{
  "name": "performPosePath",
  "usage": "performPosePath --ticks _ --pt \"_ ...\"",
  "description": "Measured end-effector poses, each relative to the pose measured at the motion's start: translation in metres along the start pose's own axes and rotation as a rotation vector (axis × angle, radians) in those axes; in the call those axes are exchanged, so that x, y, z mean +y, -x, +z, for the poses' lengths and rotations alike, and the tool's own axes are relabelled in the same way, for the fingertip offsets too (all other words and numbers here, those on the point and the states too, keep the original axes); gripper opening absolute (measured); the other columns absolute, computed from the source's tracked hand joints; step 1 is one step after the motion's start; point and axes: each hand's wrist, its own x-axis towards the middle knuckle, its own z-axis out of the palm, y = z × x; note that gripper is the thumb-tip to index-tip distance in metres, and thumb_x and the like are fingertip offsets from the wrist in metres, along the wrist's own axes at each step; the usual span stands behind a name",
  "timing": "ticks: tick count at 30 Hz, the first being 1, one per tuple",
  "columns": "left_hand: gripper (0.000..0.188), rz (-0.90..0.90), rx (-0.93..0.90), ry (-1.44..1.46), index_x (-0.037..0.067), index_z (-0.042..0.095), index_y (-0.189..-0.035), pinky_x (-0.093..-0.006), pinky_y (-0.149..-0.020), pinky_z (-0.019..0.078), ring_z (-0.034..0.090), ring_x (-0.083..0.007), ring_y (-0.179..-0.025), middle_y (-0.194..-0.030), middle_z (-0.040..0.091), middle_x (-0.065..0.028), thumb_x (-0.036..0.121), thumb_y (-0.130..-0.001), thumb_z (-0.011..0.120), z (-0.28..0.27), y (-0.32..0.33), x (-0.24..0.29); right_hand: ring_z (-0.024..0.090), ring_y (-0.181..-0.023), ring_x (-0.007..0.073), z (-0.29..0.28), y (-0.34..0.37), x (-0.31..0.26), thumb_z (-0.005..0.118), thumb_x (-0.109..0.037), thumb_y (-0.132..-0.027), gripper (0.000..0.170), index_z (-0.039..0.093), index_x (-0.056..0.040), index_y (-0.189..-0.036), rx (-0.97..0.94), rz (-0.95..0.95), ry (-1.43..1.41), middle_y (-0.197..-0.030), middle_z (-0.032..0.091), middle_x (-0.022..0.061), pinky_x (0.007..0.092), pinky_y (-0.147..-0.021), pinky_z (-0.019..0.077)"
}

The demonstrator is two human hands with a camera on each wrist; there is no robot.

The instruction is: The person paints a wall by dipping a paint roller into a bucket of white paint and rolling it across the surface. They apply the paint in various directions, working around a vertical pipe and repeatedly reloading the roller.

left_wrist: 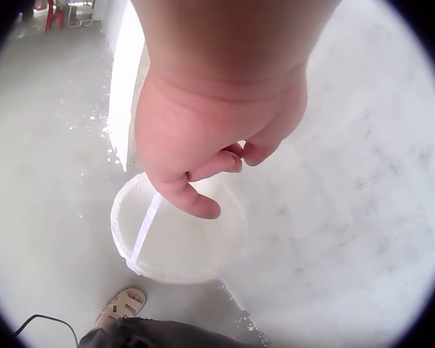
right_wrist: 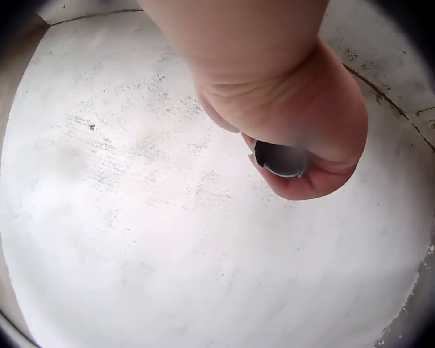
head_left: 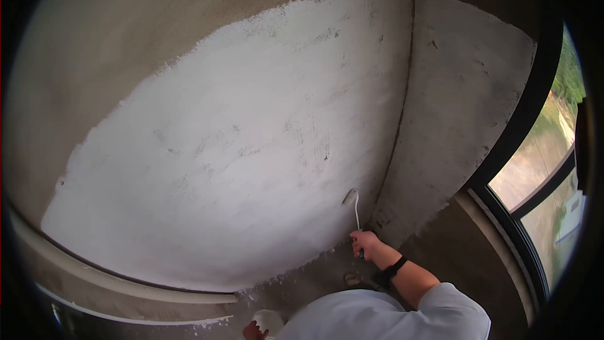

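Observation:
In the head view my right hand (head_left: 365, 243) grips the handle of a paint roller, whose bent white rod (head_left: 357, 209) leads up to the roller head (head_left: 348, 196) at the white-coated wall (head_left: 251, 132). The right wrist view shows the hand (right_wrist: 297, 119) curled round the dark handle end (right_wrist: 281, 159); the roller head is hidden. Low in the head view is my left hand (head_left: 253, 330), beside a white bucket (head_left: 270, 321). Seen from the left wrist, the fingers of that hand (left_wrist: 217, 123) curl round the pale handle (left_wrist: 146, 230) of the bucket (left_wrist: 177, 246).
A wall corner (head_left: 403, 107) runs vertically left of the dark-framed window (head_left: 535, 113). Pale pipe-like trim (head_left: 126, 277) follows the lower left wall. White splashes dot the grey floor (left_wrist: 51, 181); a sandaled foot (left_wrist: 123, 303) and a dark cable (left_wrist: 47, 317) are near the bucket.

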Motion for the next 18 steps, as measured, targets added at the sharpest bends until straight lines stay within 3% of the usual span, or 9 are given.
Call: performPosePath --ticks 4,6,8,9,11,12,14,18 --pt "0.069 0.1 0.044 -0.139 0.003 0.055 -0.135 -0.0441 -0.096 0.0525 0.061 -0.0311 -0.119 -0.13 0.064 -0.0154 0.053 -0.089 0.068 -0.006 0.013 -0.001 0.031 -0.044 0.0097 0.017 0.028 0.01 0.055 -0.023 -0.099 0.026 0.043 -0.0168 -0.077 -0.05 0.038 0.076 -0.057 0.034 -0.0047 0.0313 -0.045 0.0294" --pt "0.037 -0.244 -0.206 0.177 0.009 0.061 -0.118 -0.0419 -0.087 0.0587 0.069 -0.0221 -0.099 -0.107 0.071 -0.005 0.031 -0.09 0.071 -0.015 0.028 0.028 0.031 -0.044 0.0095 0.027 0.04 0.013 0.055 -0.023 -0.099 0.026 0.043 -0.0173 -0.076 -0.087 0.042 0.156 -0.056 0.033 -0.0052 0.0312 -0.045 0.0293" --pt "0.027 -0.265 -0.294 0.07 0.007 0.06 -0.115 -0.046 -0.09 0.058 0.068 -0.024 -0.102 -0.111 0.069 -0.0087 0.023 -0.094 0.064 0.034 0.018 -0.032 0.031 -0.044 0.0093 0.034 0.048 0.021 0.055 -0.024 -0.099 0.027 0.043 -0.0178 -0.076 -0.122 0.053 0.251 -0.056 0.033 -0.0057 0.0311 -0.045 0.0293" --pt "0.022 -0.286 -0.184 0.496 0.008 0.06 -0.113 -0.0511 -0.09 0.057 0.068 -0.0267 -0.098 -0.11 0.067 -0.0111 0.021 -0.095 0.062 0.081 0.005 -0.088 0.031 -0.044 0.01 0.038 0.05 0.026 0.056 -0.024 -0.099 0.027 0.044 -0.0171 -0.075 -0.117 0.061 0.242 -0.056 0.033 -0.0049 0.0316 -0.044 0.0294" --pt "0.029 -0.158 -0.194 -0.017 0.01 0.061 -0.111 -0.0495 -0.088 0.0569 0.07 -0.0294 -0.097 -0.108 0.071 -0.0087 0.029 -0.091 0.071 0.073 0.028 -0.089 0.03 -0.043 0.0106 0.05 0.054 0.039 0.056 -0.023 -0.099 0.027 0.044 -0.0165 -0.075 -0.132 0.08 0.275 -0.055 0.032 -0.0042 0.032 -0.044 0.0296" --pt "0.029 -0.193 -0.17 0.018 0.01 0.061 -0.111 -0.0495 -0.088 0.0569 0.07 -0.0294 -0.097 -0.108 0.071 -0.0087 0.029 -0.091 0.071 0.063 0.037 -0.084 0.03 -0.043 0.011 0.057 0.057 0.045 0.056 -0.023 -0.099 0.029 0.044 -0.0165 -0.074 -0.145 0.069 0.298 -0.055 0.032 -0.0041 0.0321 -0.044 0.0293" --pt "0.044 -0.08 -0.148 -0.325 0.013 0.062 -0.11 -0.0456 -0.084 0.0572 0.071 -0.0303 -0.097 -0.104 0.075 -0.005 0.039 -0.08 0.082 0.049 0.061 -0.079 0.03 -0.043 0.0115 0.076 0.061 0.057 0.056 -0.023 -0.099 0.031 0.043 -0.0166 -0.073 -0.189 0.081 0.364 -0.054 0.031 -0.0041 0.0323 -0.044 0.0291" --pt "0.051 -0.177 -0.01 -0.208 0.015 0.066 -0.108 -0.0466 -0.078 0.0561 0.072 -0.0335 -0.094 -0.096 0.075 -0.0089 0.04 -0.069 0.089 0.071 0.087 -0.117 0.029 -0.043 0.0109 0.117 0.065 0.079 0.054 -0.028 -0.102 0.034 0.042 -0.0178 -0.072 -0.311 0.078 0.499 -0.054 0.031 -0.0043 0.0322 -0.044 0.0284"
